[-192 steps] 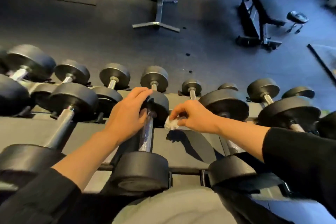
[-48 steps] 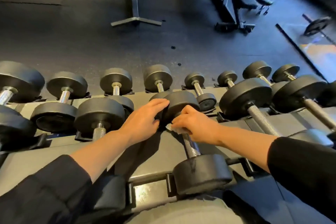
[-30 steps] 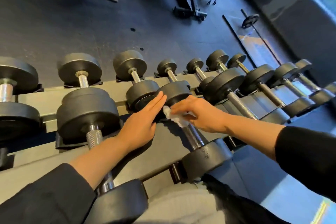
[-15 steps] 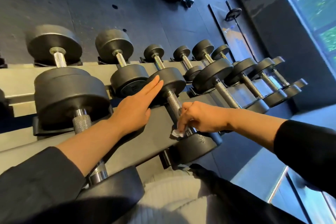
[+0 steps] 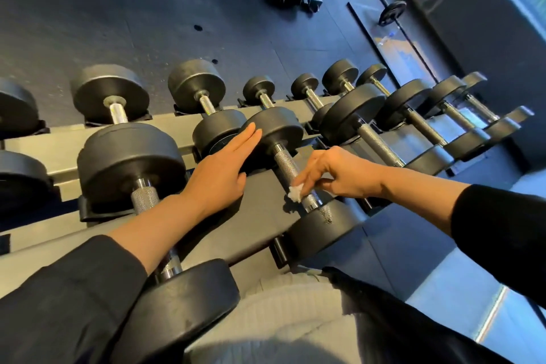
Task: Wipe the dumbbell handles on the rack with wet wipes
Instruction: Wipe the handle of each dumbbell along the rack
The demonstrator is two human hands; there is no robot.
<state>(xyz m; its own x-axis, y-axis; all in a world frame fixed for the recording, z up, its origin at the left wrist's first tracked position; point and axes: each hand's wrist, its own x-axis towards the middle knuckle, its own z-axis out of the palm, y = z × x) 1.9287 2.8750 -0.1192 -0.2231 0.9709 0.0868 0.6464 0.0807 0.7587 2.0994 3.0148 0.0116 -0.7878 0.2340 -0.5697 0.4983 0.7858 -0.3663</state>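
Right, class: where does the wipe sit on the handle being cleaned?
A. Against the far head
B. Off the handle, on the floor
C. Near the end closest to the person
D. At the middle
C: the right hand pinches the wipe against the handle near its close end.

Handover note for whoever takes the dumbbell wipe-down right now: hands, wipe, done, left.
Left hand: fingers straight, resting flat on the far head of the dumbbell being wiped.
Right hand: pinches the balled wet wipe against the near end of that handle.
Done: cannot tell from this frame; the wipe sits at the handle's near end.
Left: handles further right, and left if not yet wiped.
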